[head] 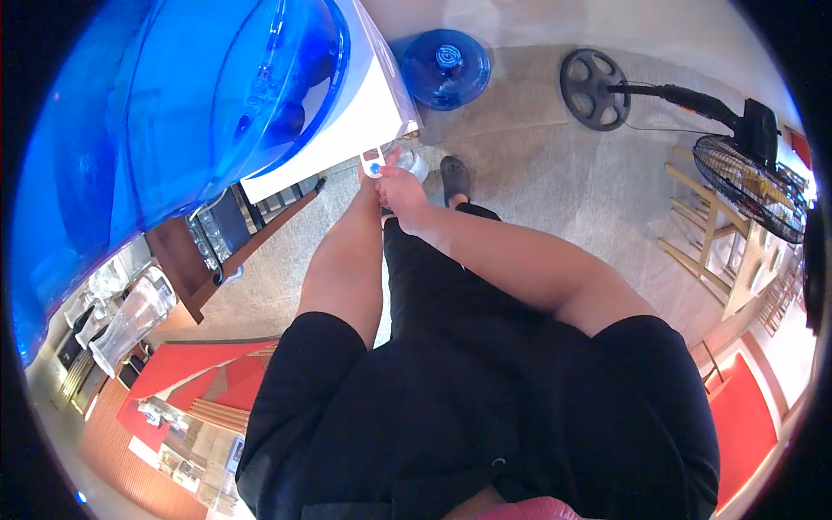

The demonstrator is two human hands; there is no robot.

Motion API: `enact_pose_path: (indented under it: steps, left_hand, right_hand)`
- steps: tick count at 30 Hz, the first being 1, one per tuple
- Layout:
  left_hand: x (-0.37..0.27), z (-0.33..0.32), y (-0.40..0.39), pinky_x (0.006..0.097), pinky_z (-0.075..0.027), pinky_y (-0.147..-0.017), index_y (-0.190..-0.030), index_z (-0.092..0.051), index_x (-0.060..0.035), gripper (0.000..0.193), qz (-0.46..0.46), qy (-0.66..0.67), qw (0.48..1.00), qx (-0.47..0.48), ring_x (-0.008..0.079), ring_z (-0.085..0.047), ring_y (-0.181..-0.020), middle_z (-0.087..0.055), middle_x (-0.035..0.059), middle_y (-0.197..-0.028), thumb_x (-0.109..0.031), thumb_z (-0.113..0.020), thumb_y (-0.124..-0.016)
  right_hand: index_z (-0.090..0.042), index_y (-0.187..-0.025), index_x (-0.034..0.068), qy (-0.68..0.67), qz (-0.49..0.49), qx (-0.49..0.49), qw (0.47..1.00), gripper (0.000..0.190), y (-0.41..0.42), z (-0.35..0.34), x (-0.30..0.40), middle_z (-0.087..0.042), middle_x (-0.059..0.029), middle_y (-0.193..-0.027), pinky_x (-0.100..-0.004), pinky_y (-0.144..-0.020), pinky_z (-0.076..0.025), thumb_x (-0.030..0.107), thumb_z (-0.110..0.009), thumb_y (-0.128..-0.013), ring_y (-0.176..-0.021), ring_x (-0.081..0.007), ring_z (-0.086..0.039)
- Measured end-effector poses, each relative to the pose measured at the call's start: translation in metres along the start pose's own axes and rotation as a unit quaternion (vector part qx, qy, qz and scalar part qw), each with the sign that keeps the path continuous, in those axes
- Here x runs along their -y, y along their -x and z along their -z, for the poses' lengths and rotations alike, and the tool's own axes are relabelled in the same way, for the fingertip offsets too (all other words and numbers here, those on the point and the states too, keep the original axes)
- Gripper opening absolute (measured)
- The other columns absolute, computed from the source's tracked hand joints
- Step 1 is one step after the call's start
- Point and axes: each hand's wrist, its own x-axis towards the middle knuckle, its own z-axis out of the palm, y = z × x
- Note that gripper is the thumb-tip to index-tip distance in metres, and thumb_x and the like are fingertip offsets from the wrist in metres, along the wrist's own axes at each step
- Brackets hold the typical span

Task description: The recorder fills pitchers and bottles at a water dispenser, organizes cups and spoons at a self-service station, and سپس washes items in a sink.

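Note:
A large blue water bottle (195,97) stands on a white water dispenser (364,97) at the upper left. From the dispenser's front edge sticks out a white tap lever (373,170) with a blue dot. My right hand (404,195) has its fingertips at this lever, the other fingers curled below it. My left hand (365,177) is beneath the tap, mostly hidden by the lever and my right hand. Its fingers show against a clear container (413,165) under the dispenser's corner. The water level in that container cannot be made out.
Another blue water bottle (446,70) stands on the floor by the wall. A black pedestal fan (747,175) is at the right, near a wooden chair (705,224) and table. Clear pitchers (133,318) stand at the left beside a brown wooden shelf (179,260).

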Motion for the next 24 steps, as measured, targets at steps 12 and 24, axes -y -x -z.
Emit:
enact_pose_path:
  steps: [12, 24]
  left_hand:
    - [0.029, -0.011, -0.034, 0.0408, -0.051, -0.100, -0.131, -0.061, -0.0024, 0.090, 0.056, 0.028, 0.998, -0.005, 0.0338, -0.065, -0.119, -0.067, 0.0212, -0.126, -0.063, -0.083, -0.068]
    - [0.005, 0.022, 0.126, 0.0369, -0.046, -0.104, -0.129, -0.061, -0.0030, 0.062, -0.043, 0.184, 0.976, -0.107, 0.0256, -0.062, -0.120, -0.067, 0.0144, -0.126, -0.027, -0.086, -0.078]
  right_hand:
    - [-0.057, -0.134, 0.007, 0.074, 0.037, 0.079, 0.993, 0.042, -0.035, 0.056, -0.022, -0.065, -0.0053, -0.114, -0.0329, -0.087, -0.047, 0.013, -0.059, -0.092, -0.105, -0.0160, -0.062]
    - [-0.071, -0.119, 0.010, 0.463, -0.020, -0.290, 0.837, 0.035, -0.036, 0.358, -0.037, -0.068, -0.0104, -0.091, -0.0472, -0.077, -0.052, 0.027, -0.057, -0.092, -0.088, -0.0262, -0.065]
